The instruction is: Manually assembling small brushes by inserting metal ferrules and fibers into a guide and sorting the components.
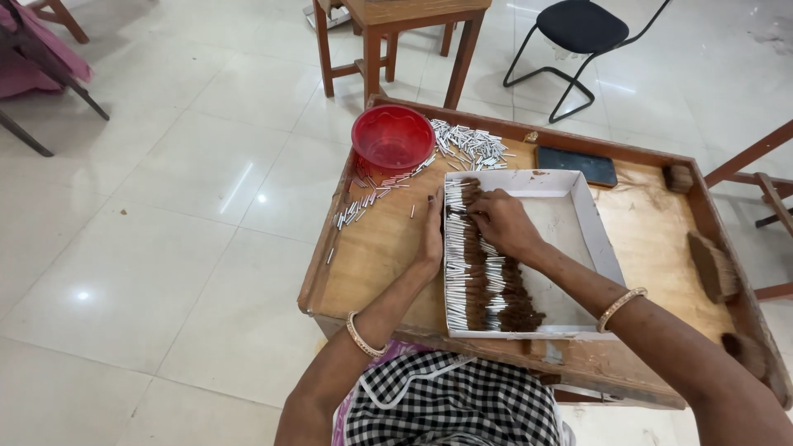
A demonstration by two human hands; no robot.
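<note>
On wooden work table [372,256]: left hand [431,235] flat, open, bracing white tray [588,219] wall; right hand [501,221] loosely spread, pressing stick rows [483,281] level, gripping nothing. Loose sticks [471,144] beside red bowl [393,136].

right arm [702,363]: cut off at the frame's bottom-right
left hand [431,235]: fingertips hidden behind the white tray [591,227] wall
far chair [578,29]: top cropped

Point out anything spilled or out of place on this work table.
Small white tubes lie strewn loose across the wooden table below the red bowl, some close to its left rim, unlike the neat rows in the white tray where both hands rest.
</note>
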